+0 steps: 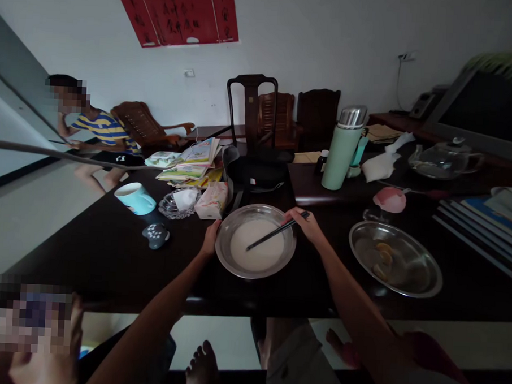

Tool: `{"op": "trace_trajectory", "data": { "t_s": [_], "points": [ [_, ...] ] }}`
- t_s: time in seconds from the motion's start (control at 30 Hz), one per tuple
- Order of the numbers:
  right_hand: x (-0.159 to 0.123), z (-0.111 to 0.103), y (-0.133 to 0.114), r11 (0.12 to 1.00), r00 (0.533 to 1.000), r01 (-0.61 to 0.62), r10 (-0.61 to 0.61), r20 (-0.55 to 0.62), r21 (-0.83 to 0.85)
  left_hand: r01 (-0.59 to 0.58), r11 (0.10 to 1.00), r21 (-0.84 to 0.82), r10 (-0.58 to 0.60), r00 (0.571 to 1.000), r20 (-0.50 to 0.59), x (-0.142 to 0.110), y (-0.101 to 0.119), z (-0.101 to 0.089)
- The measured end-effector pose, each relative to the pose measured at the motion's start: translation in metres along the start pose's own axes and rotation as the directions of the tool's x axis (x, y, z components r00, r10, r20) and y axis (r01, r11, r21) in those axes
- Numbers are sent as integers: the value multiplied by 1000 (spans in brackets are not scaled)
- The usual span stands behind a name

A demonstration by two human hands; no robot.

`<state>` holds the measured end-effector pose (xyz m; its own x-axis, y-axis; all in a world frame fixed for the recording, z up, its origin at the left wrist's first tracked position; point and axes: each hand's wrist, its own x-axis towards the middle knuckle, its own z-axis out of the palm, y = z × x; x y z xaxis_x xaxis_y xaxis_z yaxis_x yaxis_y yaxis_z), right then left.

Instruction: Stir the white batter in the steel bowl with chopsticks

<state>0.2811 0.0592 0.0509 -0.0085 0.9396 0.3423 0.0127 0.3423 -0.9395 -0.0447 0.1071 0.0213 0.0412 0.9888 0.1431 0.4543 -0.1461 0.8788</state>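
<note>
A round metal bowl (294, 247) stands on the dark table in front of me, with a pale, milky mixture (253, 260) in it. My left hand (212, 237) holds the bowl at its left side, the fingers partly hidden by the rim. Dark chopsticks (275, 232) are gripped in my right hand (302, 223) above the bowl's right rim. They slant down to the left, their tips at the mixture.
Left of the bowl are a tissue box (212, 200), a glass dish (166, 205), a light blue mug (136, 198) and a grey controller-shaped object (155, 236). To the right are a metal tray (363, 264) and a green thermos (341, 153). A person (101, 128) sits far left.
</note>
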Motion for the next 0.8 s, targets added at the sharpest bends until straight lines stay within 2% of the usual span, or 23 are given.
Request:
{"op": "trace_trajectory", "data": {
  "t_s": [0.03, 0.17, 0.23, 0.3, 0.37, 0.53, 0.6, 0.7, 0.8],
  "points": [
    [0, 0, 0, 1000, 1000, 9, -9, -14, -7, 15, 1000, 11, -15, 1000, 4, 1, -1, -1],
    [2, -7, 2, 999, 975, 44, -41, -217, 12, 77, 995, 69, -77, 997, -4, 2, -4, -2],
    [2, -8, 3, 999, 981, 32, -25, -194, 36, 97, 992, 86, -95, 995, -23, 2, -5, -2],
    [1, -5, 3, 999, 995, 11, -8, -95, 31, 97, 992, 86, -94, 995, -32, 2, -6, -2],
    [0, -2, 2, 1000, 999, 9, -9, -49, -5, 86, 994, 72, -84, 996, -27, 2, -6, -1],
    [-1, -2, 1, 1000, 978, -10, 5, -208, -24, 62, 998, 31, -62, 998, -13, 1, -4, -2],
    [-1, -2, 1, 1000, 978, -7, 2, -210, -25, 71, 997, 35, -71, 997, -16, -1, -3, -2],
    [-1, 1, 2, 999, 990, -7, 1, -141, -43, 79, 996, 41, -77, 996, -34, -3, -4, -3],
    [-2, 5, 4, 1000, 982, -25, 28, -186, 17, 70, 997, 14, -69, 997, -24, -4, -4, -2]
  ]
}}
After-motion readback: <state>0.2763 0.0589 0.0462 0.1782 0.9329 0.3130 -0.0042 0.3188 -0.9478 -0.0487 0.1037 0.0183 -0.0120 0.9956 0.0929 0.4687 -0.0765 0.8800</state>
